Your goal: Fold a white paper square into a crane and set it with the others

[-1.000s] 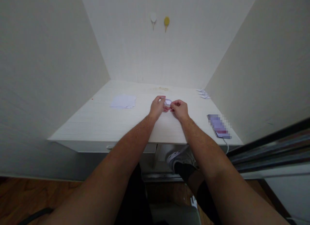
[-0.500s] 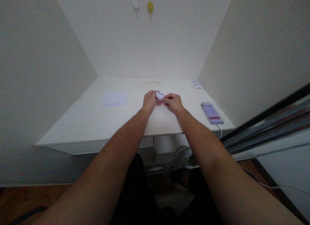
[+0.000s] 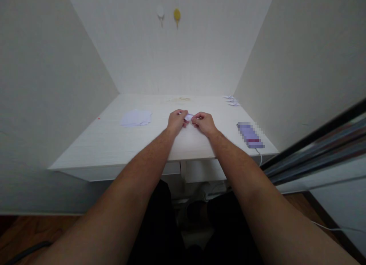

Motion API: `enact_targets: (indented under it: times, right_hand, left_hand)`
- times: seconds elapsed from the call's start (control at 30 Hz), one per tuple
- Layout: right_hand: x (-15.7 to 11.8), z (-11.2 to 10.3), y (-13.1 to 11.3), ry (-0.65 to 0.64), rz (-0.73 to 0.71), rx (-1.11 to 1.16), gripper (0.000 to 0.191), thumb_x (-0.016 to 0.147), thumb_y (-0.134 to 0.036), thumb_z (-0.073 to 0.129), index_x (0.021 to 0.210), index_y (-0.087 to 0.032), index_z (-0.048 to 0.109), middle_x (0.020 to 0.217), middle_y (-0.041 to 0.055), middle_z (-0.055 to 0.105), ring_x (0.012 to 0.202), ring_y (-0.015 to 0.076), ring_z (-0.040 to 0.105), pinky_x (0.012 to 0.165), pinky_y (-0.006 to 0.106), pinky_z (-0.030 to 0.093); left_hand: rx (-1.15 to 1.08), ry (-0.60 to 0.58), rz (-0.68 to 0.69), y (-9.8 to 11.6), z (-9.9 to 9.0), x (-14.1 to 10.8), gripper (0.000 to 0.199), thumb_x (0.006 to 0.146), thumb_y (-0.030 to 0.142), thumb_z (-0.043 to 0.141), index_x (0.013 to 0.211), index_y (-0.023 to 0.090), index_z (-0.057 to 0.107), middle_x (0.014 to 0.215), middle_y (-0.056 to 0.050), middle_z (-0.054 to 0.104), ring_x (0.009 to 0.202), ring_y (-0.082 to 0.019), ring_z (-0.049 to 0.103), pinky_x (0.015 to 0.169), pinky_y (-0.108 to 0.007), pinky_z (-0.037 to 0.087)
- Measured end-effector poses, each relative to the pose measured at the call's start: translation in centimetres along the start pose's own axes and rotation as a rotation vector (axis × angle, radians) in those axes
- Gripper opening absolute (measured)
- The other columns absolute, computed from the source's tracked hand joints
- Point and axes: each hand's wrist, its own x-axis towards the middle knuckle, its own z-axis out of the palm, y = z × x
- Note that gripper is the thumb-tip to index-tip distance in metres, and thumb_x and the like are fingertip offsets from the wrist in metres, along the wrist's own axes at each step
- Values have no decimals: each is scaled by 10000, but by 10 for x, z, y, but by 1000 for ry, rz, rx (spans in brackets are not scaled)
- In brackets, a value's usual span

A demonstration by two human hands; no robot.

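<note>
Nearest us, we see dark cloth over our legs, matte and without visible pattern, above a wood-grained floor of warm brown. Beyond our knees runs the straight front edge of the counter, its pale top finely streaked like whitewashed timber. Near its right end lies a flat oblong device, its face blurred into blocks, with a thin white cable dropping over the edge. In the middle, just above the counter, we hold a small folded paper, smooth and pale lilac-white, between our two hands. The fingers of our left hand are curled nearly closed, pinching one side; those of our right hand are drawn together on the other. To the left sits a loose stack of thin sheets, its edges uneven. Farther back, at right, we see sharp-pointed folded pieces in a row, and a tan patch near the faintly ribbed wall, which carries white and yellow rounded hooks.
</note>
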Motion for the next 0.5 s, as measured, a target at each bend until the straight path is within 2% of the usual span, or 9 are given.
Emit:
enact_targets:
  times: [0.1, 0.3, 0.5]
  right_hand:
    - [11, -2, 0, -63, 28, 74, 151, 610, -261, 748, 683, -170, 653, 588, -18, 632, 491, 90, 554, 489, 221, 472]
    - [26, -6, -9, -239, 174, 244, 227, 536, -186, 807, 663, -161, 621, 671, 10, 670, 586, 117, 619, 509, 233, 530]
    - [29, 2, -6, -174, 142, 244, 236, 564, -199, 789, 698, -176, 596, 652, -19, 638, 552, 109, 601, 459, 219, 497]
  left_hand:
    - [-43, 8, -29, 2, -1, 0, 160, 758, 296, 680, 781, 159, 601, 589, -12, 600, 451, -106, 573, 377, -178, 366]
    - [-129, 39, -94, 5, -3, 1, 168, 779, 263, 694, 855, 158, 587, 629, -10, 614, 468, -114, 601, 487, -240, 512]
    - [-154, -18, -133, 8, -7, 4, 113, 800, 189, 682, 862, 133, 607, 723, -50, 671, 525, -122, 646, 567, -280, 574]
